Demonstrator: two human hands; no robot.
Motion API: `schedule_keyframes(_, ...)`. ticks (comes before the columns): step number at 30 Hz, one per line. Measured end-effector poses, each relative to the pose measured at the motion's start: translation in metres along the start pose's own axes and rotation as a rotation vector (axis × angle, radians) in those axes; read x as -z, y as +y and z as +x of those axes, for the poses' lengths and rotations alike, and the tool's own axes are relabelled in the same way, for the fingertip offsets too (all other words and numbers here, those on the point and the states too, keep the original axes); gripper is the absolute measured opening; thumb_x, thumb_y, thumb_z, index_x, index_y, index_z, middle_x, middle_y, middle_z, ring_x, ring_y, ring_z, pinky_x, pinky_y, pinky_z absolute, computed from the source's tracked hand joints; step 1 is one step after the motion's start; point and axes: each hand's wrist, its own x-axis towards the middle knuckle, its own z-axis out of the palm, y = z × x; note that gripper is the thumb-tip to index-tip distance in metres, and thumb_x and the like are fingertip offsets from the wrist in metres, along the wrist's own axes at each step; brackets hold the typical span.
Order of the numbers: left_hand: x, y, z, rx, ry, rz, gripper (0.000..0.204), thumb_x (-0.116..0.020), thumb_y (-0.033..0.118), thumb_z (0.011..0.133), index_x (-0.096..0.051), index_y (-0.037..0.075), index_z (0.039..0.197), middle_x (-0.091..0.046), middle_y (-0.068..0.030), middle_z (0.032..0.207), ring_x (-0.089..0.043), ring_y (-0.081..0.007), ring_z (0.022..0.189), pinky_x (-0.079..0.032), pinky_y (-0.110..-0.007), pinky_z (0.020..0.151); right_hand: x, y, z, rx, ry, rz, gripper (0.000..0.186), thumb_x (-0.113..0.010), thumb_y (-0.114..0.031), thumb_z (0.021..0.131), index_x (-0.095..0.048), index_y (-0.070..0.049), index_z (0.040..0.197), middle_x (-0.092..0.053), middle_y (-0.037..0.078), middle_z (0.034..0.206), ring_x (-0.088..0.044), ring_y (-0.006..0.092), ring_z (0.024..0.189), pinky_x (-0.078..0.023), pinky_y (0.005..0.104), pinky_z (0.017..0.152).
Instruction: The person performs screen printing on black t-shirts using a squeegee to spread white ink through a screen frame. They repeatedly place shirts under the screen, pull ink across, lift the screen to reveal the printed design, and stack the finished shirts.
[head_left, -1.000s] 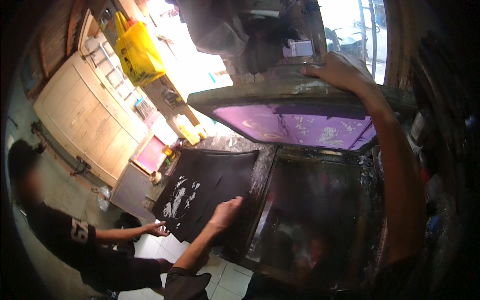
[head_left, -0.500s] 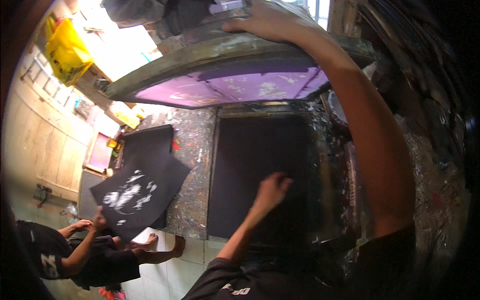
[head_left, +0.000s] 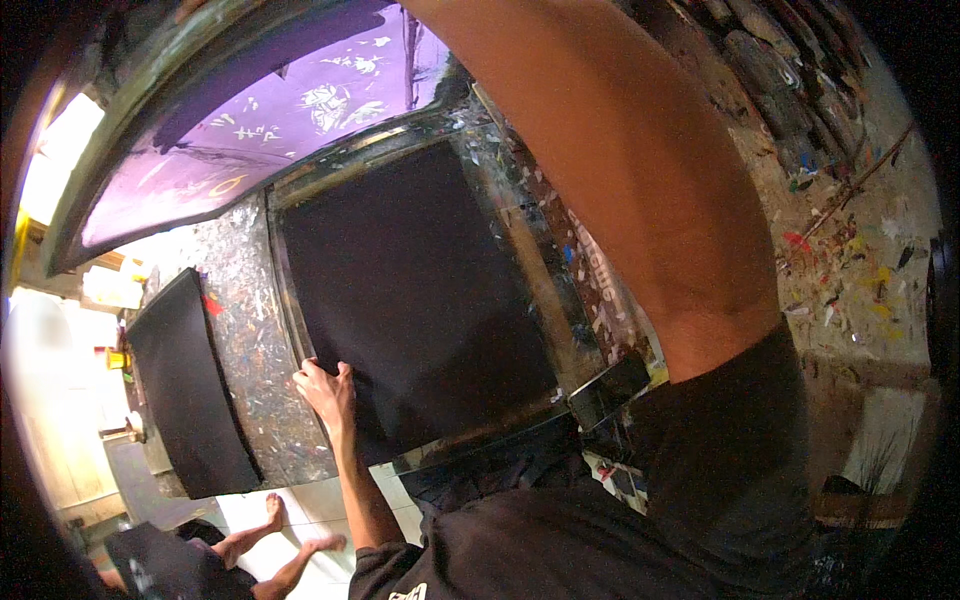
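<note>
A black sheet (head_left: 410,290), seemingly fabric, lies flat on the dark-framed board in front of me. My left hand (head_left: 328,390) is at its lower left edge, fingers curled over the border and thumb on the sheet side. My right arm (head_left: 640,170) reaches up across the view, and its hand is beyond the top edge. Tilted up behind the board is a printing screen (head_left: 270,110) with purple mesh and pale floral and lettering shapes. The part of its frame nearest my right hand is out of sight.
More black sheets (head_left: 190,390) lie stacked on the paint-spattered table (head_left: 260,350) to the left. A co-worker in dark clothes (head_left: 180,560) sits low at the left. A dark flat object (head_left: 610,390) rests by the board's lower right corner.
My left hand has moved from above the middle of the black sheet to its left edge. My right hand has left the view. The co-worker's white-printed sheet is no longer visible.
</note>
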Motion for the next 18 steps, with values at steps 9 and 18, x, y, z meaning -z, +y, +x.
schedule_keyframes(9,0.041,-0.011,0.005,0.276,-0.377,-1.117,0.068,-0.066,0.002,0.091,-0.037,0.011,0.152,-0.061,-0.0112,0.123,-0.06,-0.0191,0.106,-0.047,-0.031,0.095,-0.018,0.032,0.003,0.418,0.181,0.173,0.057,-0.066,-0.056,0.077,-0.076,-0.01,0.11,-0.069,0.018,0.12,-0.066,0.0323,0.115,-0.048,0.0416,0.1)
schedule_keyframes(18,0.018,-0.038,0.005,0.081,-0.487,-1.305,0.069,-0.056,-0.007,0.093,-0.036,0.009,0.156,-0.064,-0.0126,0.13,-0.061,-0.0169,0.111,-0.048,-0.03,0.098,-0.022,0.037,0.001,0.481,0.187,0.235,0.06,-0.068,-0.057,0.075,-0.076,-0.009,0.11,-0.069,0.019,0.119,-0.066,0.033,0.113,-0.049,0.0425,0.099)
